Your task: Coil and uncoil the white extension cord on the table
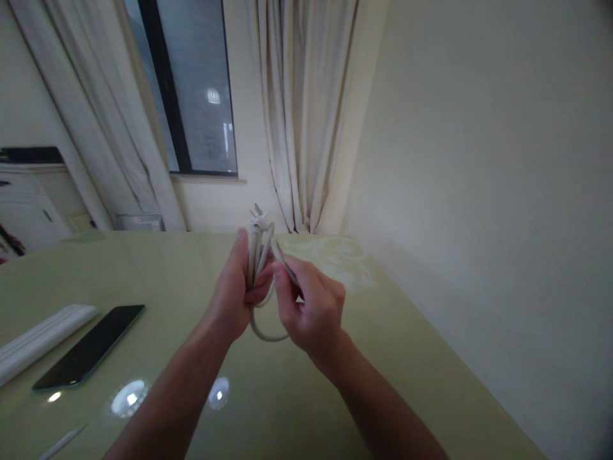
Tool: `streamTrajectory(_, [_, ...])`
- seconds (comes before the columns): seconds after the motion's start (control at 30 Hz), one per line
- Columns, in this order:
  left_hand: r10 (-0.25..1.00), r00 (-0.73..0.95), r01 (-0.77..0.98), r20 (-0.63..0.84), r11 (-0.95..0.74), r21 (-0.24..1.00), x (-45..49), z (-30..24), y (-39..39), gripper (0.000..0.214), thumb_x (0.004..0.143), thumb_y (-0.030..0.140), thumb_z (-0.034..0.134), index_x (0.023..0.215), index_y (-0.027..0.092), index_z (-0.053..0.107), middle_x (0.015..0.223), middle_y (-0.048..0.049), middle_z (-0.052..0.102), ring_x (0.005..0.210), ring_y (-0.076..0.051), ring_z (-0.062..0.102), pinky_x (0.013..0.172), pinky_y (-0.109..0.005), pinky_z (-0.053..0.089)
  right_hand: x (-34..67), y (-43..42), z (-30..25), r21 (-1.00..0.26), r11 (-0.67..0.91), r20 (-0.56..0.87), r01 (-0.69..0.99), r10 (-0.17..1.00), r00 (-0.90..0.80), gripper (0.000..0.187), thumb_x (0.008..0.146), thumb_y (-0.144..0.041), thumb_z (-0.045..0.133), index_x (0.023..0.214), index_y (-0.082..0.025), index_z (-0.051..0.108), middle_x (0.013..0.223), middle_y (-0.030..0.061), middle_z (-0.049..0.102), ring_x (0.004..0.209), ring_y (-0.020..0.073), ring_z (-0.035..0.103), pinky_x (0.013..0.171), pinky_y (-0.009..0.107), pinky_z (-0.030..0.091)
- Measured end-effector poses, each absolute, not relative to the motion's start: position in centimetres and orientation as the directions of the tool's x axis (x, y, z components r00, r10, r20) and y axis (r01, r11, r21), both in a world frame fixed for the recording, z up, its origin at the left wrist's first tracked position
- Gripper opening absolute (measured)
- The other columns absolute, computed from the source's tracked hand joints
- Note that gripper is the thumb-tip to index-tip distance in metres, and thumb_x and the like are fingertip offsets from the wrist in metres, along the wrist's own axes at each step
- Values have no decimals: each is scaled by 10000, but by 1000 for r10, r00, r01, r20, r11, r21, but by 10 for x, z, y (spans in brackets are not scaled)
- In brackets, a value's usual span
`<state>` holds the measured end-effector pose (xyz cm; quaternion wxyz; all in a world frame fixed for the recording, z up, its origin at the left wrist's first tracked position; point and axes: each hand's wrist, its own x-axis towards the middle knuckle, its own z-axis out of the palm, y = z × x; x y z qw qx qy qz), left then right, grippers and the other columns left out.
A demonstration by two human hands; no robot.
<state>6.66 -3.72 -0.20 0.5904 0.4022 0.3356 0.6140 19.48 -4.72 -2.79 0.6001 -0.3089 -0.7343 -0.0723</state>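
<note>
A whitish power cord (253, 262) is folded into several loops above the table. Its plug (260, 219) points up at the top of the bundle, with metal prongs showing. My left hand (237, 287) is closed around the folded loops, thumb along their left side. In my right hand (311, 303), a strand of the same cord is pinched between thumb and fingers, just right of the bundle. One loose loop of cord hangs below, between the two hands.
A pale green glossy table (191, 268) spreads below the hands. On its left lie a dark phone (90, 348), a long white bar (45, 338) and a thin white stick (62, 442). A wall (479, 191) borders the right edge; curtains (306, 115) and a window (196, 83) stand behind.
</note>
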Motion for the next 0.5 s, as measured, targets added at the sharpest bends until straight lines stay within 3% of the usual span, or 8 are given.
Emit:
streamTrajectory(0.1, [998,-66,-532,12,-45,845,63,3,-37,503,891,659,639,731,188,569,510,71,394,364,-50,294,332,-189,204,181,-52,-41,-106,812,926,574,291,-242,323,1069,-283,515,1284,-132,704,787,57,769,599,158,666,565,297,515])
streamTrajectory(0.23, [999,-5,-629,-34,23,777,51,10,-35,251,881,339,652,723,182,536,551,76,422,361,-35,327,332,-183,244,168,-57,-52,51,814,877,578,241,-417,411,1073,-267,479,1366,-33,647,781,75,741,599,168,650,497,304,476])
streamTrajectory(0.5, [999,-42,-752,29,-51,657,21,18,-31,219,965,234,564,756,175,540,554,91,429,347,-41,310,328,-198,287,163,-59,-59,130,824,846,551,198,-495,413,1069,-271,489,1394,-59,630,767,40,725,553,147,618,440,300,425])
